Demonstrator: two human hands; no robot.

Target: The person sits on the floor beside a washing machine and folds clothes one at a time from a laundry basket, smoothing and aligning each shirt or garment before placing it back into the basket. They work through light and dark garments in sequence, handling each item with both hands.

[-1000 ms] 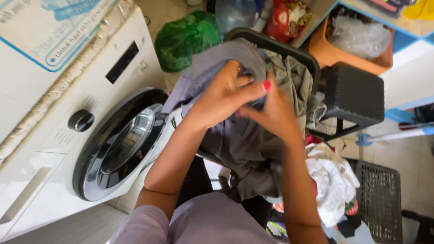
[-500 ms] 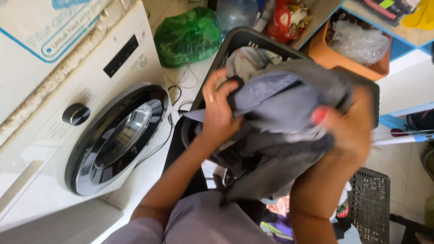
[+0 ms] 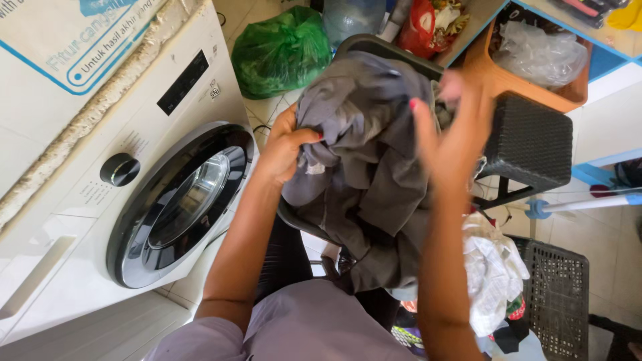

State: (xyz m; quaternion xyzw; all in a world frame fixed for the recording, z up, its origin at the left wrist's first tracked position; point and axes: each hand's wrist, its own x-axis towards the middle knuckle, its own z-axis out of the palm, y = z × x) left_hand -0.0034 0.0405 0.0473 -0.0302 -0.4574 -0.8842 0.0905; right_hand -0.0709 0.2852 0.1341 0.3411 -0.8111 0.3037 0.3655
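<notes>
A grey garment (image 3: 364,167) hangs bunched between my two hands, above a dark laundry basket (image 3: 374,48). My left hand (image 3: 284,144) grips its left edge with the fingers closed on the cloth. My right hand (image 3: 451,127) is raised at the garment's right side, fingers spread and blurred, its palm against the fabric. A white front-loading washing machine (image 3: 120,200) stands to the left, its round door (image 3: 184,200) shut.
A green plastic bag (image 3: 281,50) lies on the tiled floor behind the basket. A black woven stool (image 3: 528,144) stands at the right. White and coloured clothes (image 3: 491,271) are piled beside a black crate (image 3: 558,297) at lower right. Shelves with an orange bin (image 3: 535,60) are beyond.
Both hands were together on the garment over the basket. My right hand has swung out to the right and up, spreading the grey cloth, while my left hand has stayed gripping it.
</notes>
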